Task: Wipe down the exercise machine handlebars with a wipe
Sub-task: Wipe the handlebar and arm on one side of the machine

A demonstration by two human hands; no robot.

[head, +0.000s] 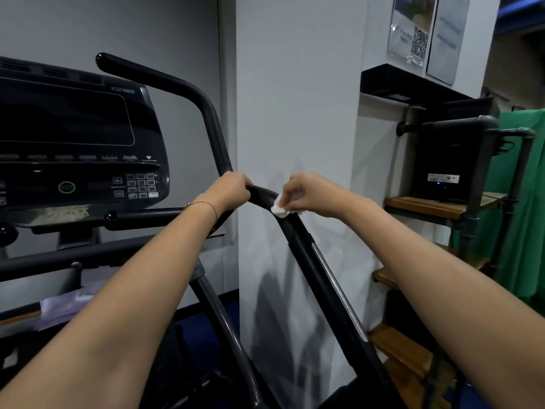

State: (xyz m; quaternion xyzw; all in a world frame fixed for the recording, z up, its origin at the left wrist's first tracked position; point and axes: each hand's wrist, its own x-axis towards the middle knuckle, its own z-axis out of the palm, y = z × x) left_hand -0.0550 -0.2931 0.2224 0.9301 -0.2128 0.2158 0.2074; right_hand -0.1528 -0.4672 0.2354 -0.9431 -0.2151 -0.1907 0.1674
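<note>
Wipe (278, 208): small white wad, which we are judging soft, light, easily bunched; best pinched at its top. Our right hand (309, 192) is pinching it beneath the fingertips, pressing onto the handlebar (263, 193). Our left hand (230, 187) is clenching the bar just beyond those fingers. Console (73, 137) is sitting farther left.

Location type: gym or fitness room.

Indicators: a black exercise machine (59, 258) occupies the left half of the view. It is fitted with a dark display console (73, 122), a numeric keypad (141, 185), a round green button (66, 187) and curved tubular handlebars (165, 80). Acrylic-mounted notices (413, 28), one bearing a QR code, hang on the white wall (295, 113). To the right, a pipe-frame shelf unit (483, 160) with wooden boards carries a black electronic box (442, 160). Green fabric (519, 202) hangs beside it. The floor (203, 317) is dark blue.
</note>
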